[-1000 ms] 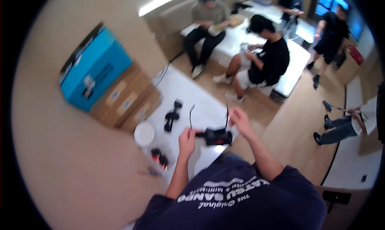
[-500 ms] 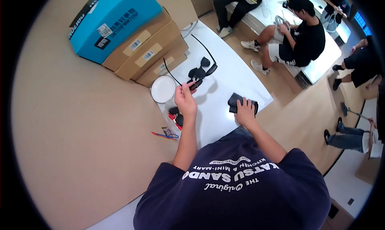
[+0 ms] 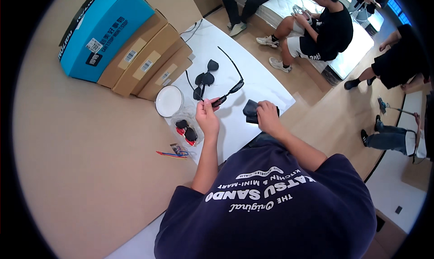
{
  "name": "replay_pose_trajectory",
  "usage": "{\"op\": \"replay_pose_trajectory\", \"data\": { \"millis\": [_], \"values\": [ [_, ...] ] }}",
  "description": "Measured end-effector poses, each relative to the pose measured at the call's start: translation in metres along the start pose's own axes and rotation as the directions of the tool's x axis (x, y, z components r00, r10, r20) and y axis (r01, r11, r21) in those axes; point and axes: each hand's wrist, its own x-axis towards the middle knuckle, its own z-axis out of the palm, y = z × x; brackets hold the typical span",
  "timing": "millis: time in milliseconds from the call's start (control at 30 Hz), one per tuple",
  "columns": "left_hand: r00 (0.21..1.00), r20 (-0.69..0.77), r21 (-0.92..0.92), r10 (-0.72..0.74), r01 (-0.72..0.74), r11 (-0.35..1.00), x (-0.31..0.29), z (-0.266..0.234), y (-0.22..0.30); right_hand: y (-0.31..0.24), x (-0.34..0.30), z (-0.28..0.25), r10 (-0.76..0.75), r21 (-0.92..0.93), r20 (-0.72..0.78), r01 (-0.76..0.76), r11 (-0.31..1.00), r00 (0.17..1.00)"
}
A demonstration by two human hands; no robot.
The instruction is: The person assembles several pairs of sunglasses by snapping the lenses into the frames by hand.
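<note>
The left hand (image 3: 208, 118) gripped the black glasses (image 3: 236, 86), thumb and fingers pinched at the near end of the front, by the lens. The glasses reached away toward that hand's one o'clock, both arms unfolded, above the white table (image 3: 266, 85). The right hand (image 3: 268, 116) was closed on the black case (image 3: 252, 110), its fingers curled over it; the case showed at that hand's ten o'clock, and whether it touched the tabletop could not be told. Dark rounded pieces (image 3: 207, 79) lay at the glasses' ten o'clock. From the left hand, a white round dish (image 3: 169, 101) sat at ten o'clock and a clear bag (image 3: 190, 134) with black and red contents at eight. Cardboard boxes (image 3: 149, 62) stood at the dish's eleven o'clock.
</note>
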Motion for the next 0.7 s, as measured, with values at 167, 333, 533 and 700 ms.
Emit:
{"op": "replay_pose_trajectory", "data": {
  "millis": [167, 333, 533, 700],
  "values": [
    [0.996, -0.073, 0.105, 0.047, -0.039, 0.994, -0.004, -0.008, -0.012, -0.009, -0.014, -0.010, -0.027, -0.007, 0.205, 0.029, 1.000, 0.978],
    [0.993, -0.122, -0.032, 0.000, -0.004, 0.999, -0.015, -0.023, -0.052, 0.003, -0.021, 0.034, -0.182, -0.200, 0.301, 0.249, 0.948, 0.936],
    [0.993, -0.105, -0.051, 0.046, -0.052, 0.997, -0.011, 0.008, -0.036, 0.024, 0.009, 0.051, 0.126, 0.220, 0.179, -0.165, 0.962, 0.976],
    [0.923, -0.125, 0.252, 0.365, -0.326, 0.911, -0.007, 0.017, -0.007, 0.002, 0.034, -0.034, 0.366, 0.588, 0.797, -0.757, -0.285, 0.481]
  ]
}}
